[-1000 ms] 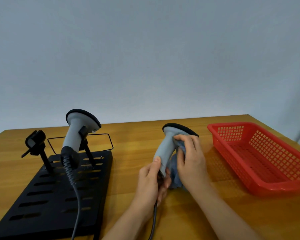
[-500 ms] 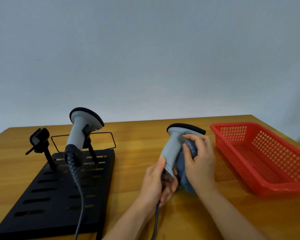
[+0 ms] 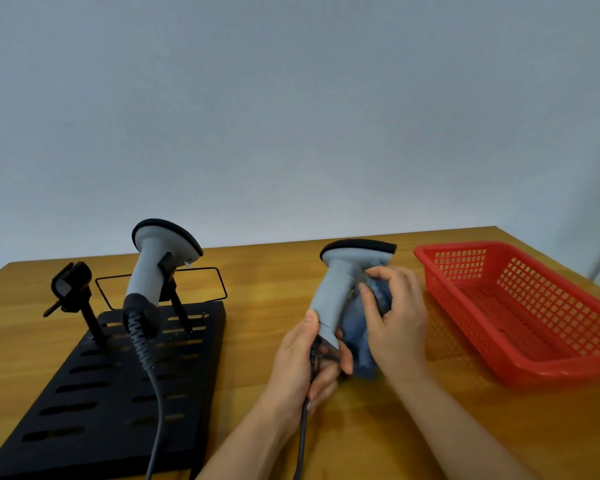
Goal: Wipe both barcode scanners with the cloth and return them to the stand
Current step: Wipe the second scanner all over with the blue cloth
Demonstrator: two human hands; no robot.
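- Grey plastic, that is what my left hand (image 3: 300,362) is wrapped around: the handle base of a grey pistol-shaped barcode scanner with a black rim (image 3: 340,289), held upright just above the wooden table (image 3: 274,271), its dark cable (image 3: 302,441) trailing down from under the palm toward me.
- I judge the low hold is deliberate: gripping at the base leaves the neck and head bare for wiping.
- My right hand (image 3: 394,320) has its fingers curled around a bunched blue cloth (image 3: 357,337), pressing it against the scanner's neck, right beside the left-hand grip and just under the head.
- Head view only, so the far side of the held scanner is hidden from me.
- Well left of the grip, a second grey scanner (image 3: 153,268) sits cradled on a black slotted metal stand (image 3: 118,386), its coiled cable (image 3: 142,344) running down over the plate.
- An empty black cradle (image 3: 68,289) stands further left on the same stand; I take it as the held scanner's place.
- Right of the grip, near but apart, lies a red plastic mesh basket (image 3: 534,313).
- Count: two scanners, two cradles, one stand, one cloth, one basket.
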